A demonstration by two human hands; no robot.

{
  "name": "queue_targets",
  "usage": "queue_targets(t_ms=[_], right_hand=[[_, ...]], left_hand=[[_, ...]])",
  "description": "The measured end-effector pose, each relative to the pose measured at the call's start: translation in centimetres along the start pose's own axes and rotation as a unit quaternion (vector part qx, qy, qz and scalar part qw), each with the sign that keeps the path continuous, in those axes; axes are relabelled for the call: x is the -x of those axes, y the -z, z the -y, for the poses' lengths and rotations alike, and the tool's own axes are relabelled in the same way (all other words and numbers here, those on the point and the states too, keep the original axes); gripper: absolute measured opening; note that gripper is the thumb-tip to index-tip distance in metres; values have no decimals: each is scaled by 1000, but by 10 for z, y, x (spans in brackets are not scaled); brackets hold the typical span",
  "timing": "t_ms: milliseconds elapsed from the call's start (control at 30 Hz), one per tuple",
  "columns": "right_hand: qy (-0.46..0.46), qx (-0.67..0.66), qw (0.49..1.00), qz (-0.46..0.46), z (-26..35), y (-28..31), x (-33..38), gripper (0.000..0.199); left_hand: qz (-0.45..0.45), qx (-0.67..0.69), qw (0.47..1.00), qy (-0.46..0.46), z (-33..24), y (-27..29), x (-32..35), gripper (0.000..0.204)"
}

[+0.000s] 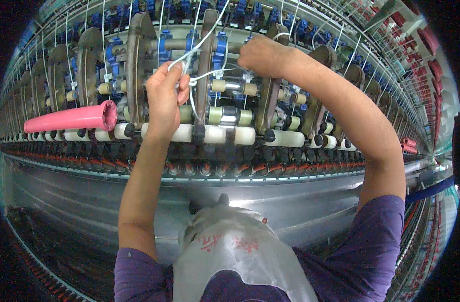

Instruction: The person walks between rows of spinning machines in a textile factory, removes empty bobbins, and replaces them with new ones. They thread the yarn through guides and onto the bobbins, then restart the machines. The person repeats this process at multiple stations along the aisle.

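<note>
My left hand is closed on a bunch of white yarn strands, pinched between thumb and fingers in front of the spinning machine. One strand rises from this hand toward the top of the view. Another stretches to the right, in the direction of my right hand. That hand is raised among the blue clips and dark metal arms, its fingers curled in; whatever they hold is hidden. A pink tapered bobbin tube lies across the white rollers, left of my left hand.
Curved dark arms stand out from the machine in a row on both sides. Below the rollers runs a line of orange-red parts, then a grey metal panel. More pink tubes sit at far right.
</note>
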State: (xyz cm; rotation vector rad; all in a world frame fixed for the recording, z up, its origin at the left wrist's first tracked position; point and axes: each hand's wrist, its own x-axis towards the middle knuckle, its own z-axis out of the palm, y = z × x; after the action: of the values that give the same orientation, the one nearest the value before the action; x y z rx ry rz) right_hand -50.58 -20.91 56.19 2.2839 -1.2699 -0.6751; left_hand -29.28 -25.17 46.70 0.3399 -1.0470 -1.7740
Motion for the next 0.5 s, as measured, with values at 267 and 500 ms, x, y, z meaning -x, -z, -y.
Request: queue_targets(t_ms=[267,500], right_hand=[[-6,-68,997,-22,3,16,10,3],[-90,-110,949,-280,11,46,12,20]], left_hand=[[-1,-27,1000,5,1,-2,3,11],[28,-100,994,-21,0,-14,5,14]])
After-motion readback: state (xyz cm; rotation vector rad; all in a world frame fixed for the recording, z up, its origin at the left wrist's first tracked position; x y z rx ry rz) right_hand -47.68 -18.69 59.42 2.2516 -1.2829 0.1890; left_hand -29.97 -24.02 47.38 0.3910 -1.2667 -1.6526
